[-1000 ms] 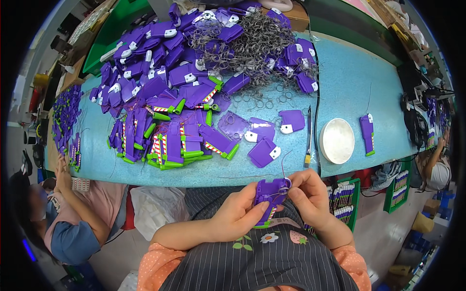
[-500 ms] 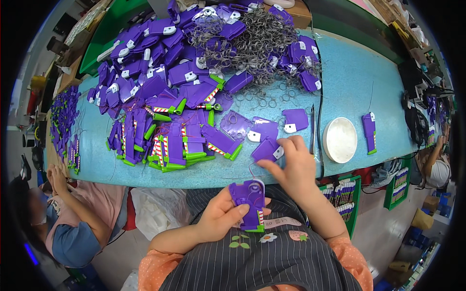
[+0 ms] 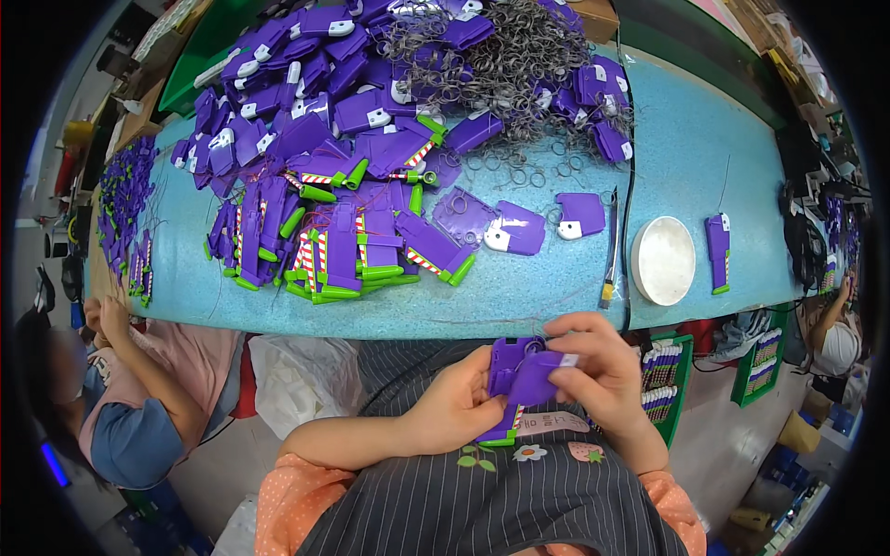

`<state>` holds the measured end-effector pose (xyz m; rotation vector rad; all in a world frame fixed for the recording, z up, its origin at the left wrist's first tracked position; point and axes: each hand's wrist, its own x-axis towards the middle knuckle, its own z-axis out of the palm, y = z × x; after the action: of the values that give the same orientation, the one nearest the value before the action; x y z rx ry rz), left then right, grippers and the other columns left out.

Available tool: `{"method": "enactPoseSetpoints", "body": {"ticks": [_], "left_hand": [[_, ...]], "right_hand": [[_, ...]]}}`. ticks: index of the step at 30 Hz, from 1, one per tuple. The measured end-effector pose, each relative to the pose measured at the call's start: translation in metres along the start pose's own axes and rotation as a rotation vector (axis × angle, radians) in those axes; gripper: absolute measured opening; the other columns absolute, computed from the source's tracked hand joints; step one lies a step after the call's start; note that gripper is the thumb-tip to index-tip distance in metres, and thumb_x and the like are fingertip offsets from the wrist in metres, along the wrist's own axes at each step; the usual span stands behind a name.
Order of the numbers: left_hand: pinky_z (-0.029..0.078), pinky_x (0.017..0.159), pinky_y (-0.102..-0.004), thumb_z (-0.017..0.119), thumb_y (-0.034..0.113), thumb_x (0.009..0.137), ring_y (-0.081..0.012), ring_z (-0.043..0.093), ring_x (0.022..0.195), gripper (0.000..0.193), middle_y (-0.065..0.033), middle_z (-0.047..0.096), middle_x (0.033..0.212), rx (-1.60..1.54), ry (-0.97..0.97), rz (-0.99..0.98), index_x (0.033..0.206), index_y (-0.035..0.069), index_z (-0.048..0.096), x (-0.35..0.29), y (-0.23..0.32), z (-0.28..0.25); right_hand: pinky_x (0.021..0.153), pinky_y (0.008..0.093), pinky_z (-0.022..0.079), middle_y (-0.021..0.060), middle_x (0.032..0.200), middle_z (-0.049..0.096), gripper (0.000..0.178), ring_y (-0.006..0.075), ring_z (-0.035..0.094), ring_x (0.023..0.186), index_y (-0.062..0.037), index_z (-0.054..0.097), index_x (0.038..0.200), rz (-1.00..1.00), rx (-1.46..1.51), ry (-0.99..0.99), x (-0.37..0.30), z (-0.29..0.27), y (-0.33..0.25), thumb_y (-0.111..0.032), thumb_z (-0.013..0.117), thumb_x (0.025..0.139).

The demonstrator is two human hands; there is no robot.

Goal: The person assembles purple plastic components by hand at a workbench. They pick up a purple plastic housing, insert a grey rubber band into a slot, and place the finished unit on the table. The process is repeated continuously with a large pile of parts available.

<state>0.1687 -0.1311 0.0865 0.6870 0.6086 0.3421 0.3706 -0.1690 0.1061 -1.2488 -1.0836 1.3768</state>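
Note:
My left hand point(image 3: 447, 408) is closed on a purple toy wing half point(image 3: 502, 366) with a green tip and a red-and-white striped edge. A metal ring, likely a coil spring, sits in its top end. Between the fingers of my right hand point(image 3: 607, 375) is a flat purple cover point(image 3: 535, 378) with a white corner. The cover is tilted over the wing half and overlaps it; whether they touch, I cannot tell. Both are in front of the apron, just off the table's near edge. Two similar purple covers point(image 3: 521, 229) point(image 3: 582, 215) lie on the table beyond.
A heap of purple covers point(image 3: 306, 134) and tangled wire springs point(image 3: 519, 69) fills the back. Green-tipped wing halves point(image 3: 343, 246) lie left of centre. A thin brush-like tool point(image 3: 608, 269), a white bowl point(image 3: 663, 261) and one wing point(image 3: 718, 252) lie right. Another person point(image 3: 153, 398) works at left.
My right hand has taken a purple cover from the table and brought it down to the wing half. My left hand has shifted right with that wing half. The brush-like tool's lower end now shows.

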Motion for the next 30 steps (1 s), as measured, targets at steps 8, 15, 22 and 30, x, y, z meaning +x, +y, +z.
{"method": "enactPoseSetpoints", "body": {"ticks": [8, 15, 22, 30], "left_hand": [[0.043, 0.097, -0.0335, 0.041, -0.011, 0.084, -0.0187, 0.052, 0.112, 0.050, -0.0136, 0.051, 0.119, 0.062, -0.033, -0.055, 0.131, -0.001, 0.029, -0.002, 0.001, -0.006], [0.046, 0.091, -0.0314, 0.044, -0.003, 0.089, -0.0175, 0.054, 0.110, 0.044, -0.0131, 0.052, 0.117, 0.170, -0.047, -0.069, 0.131, -0.001, 0.031, 0.000, 0.009, -0.006], [0.050, 0.064, -0.0315, 0.045, 0.018, 0.095, -0.0227, 0.066, 0.074, 0.031, -0.0141, 0.063, 0.087, 0.550, 0.028, 0.278, 0.117, -0.003, 0.040, 0.004, 0.014, 0.002], [0.047, 0.056, -0.0300, 0.050, 0.012, 0.092, -0.0200, 0.063, 0.066, 0.029, -0.0121, 0.061, 0.078, 0.753, -0.011, 0.475, 0.114, -0.005, 0.042, 0.001, 0.006, -0.003]], "right_hand": [[0.051, 0.0169, 0.047, 0.0134, 0.114, 0.051, 0.025, 0.0052, 0.057, 0.063, 0.0033, 0.060, 0.105, 0.168, 0.074, -0.075, 0.016, 0.013, 0.016, 0.002, 0.064, 0.080], [0.050, 0.0183, 0.049, 0.0129, 0.110, 0.053, 0.028, 0.0054, 0.057, 0.061, 0.0029, 0.058, 0.107, 0.035, -0.132, -0.063, 0.015, 0.013, 0.018, 0.001, 0.065, 0.080], [0.045, 0.0185, 0.045, 0.0059, 0.092, 0.049, 0.036, 0.0058, 0.053, 0.061, -0.0045, 0.047, 0.106, 0.081, 0.361, 0.239, 0.006, 0.023, 0.013, 0.002, 0.068, 0.077], [0.070, 0.0294, 0.040, 0.0036, 0.082, 0.046, 0.021, 0.0153, 0.045, 0.079, -0.0067, 0.047, 0.083, -0.065, 0.558, -0.100, 0.006, 0.017, 0.030, -0.002, 0.067, 0.079]]}}
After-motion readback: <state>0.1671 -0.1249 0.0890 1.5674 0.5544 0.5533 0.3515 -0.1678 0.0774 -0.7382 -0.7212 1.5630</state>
